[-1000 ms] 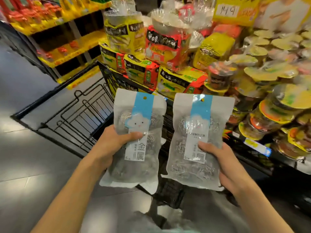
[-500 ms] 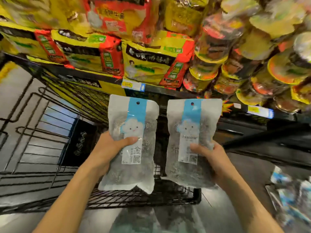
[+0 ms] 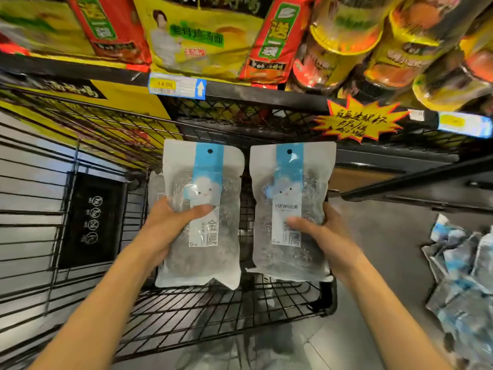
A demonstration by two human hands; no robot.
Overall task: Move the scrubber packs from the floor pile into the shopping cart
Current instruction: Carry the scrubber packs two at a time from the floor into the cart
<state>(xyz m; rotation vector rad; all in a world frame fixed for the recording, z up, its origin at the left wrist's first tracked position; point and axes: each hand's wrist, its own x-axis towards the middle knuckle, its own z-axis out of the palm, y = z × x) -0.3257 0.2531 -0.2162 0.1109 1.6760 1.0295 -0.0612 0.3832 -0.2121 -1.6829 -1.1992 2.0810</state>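
- Left hand (image 3: 165,225) grips one scrubber pack (image 3: 201,217); right hand (image 3: 324,233) grips another pack (image 3: 290,209), both above the shopping cart (image 3: 213,311)
- Floor pile (image 3: 461,276) at three o'clock

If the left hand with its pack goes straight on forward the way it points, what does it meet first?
Probably the shopping cart's far mesh wall, below the noodle shelf. The left hand holds its scrubber pack above the basket; depth is unclear.

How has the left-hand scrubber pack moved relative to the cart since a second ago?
Yes. The left-hand scrubber pack, gripped by the left hand, has come over the cart basket; earlier it was above the cart's near edge.
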